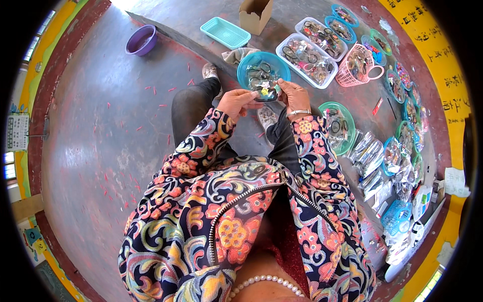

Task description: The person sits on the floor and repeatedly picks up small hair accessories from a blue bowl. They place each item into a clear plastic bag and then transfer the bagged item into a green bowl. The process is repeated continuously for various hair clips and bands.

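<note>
The left hand (238,103) and right hand (294,96) hold a small dark, yellow-trimmed item (265,93); far left sits a round purple basin (141,41).

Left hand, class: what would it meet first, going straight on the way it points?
Probably the right hand facing it; the small yellow piece showing between could come first, but depth is unclear.

Scuffed grey floor (100,121) with pale reflections, yellow wall (430,55), maroon band (36,146), bright windows (9,166) leftward.
</note>
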Action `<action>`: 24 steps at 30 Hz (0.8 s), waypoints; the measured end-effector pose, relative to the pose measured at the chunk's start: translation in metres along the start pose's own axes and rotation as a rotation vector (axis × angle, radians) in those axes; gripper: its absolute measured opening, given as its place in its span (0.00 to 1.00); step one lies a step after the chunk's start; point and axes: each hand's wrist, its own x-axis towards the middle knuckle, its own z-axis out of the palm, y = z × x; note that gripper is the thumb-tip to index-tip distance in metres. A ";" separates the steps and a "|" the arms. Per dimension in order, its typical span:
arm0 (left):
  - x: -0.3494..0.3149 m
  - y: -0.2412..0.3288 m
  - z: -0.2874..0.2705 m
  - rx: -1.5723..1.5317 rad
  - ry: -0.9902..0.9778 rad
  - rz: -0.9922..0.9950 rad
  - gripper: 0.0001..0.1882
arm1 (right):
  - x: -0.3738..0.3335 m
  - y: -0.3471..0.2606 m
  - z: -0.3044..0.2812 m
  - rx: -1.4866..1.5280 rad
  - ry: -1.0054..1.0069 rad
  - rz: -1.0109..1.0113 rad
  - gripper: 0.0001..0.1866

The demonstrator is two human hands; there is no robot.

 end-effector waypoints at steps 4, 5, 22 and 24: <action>0.005 -0.004 -0.004 0.014 -0.004 0.034 0.10 | 0.000 -0.001 -0.001 -0.010 -0.040 0.016 0.10; 0.006 -0.005 -0.005 0.014 -0.001 0.030 0.10 | 0.000 -0.001 -0.001 -0.023 -0.055 0.019 0.10; 0.005 -0.008 -0.004 0.034 -0.117 0.061 0.10 | 0.000 -0.001 0.001 -0.010 0.021 0.012 0.11; 0.003 -0.005 -0.005 0.039 -0.209 0.077 0.12 | -0.002 -0.001 0.001 -0.012 0.021 0.018 0.11</action>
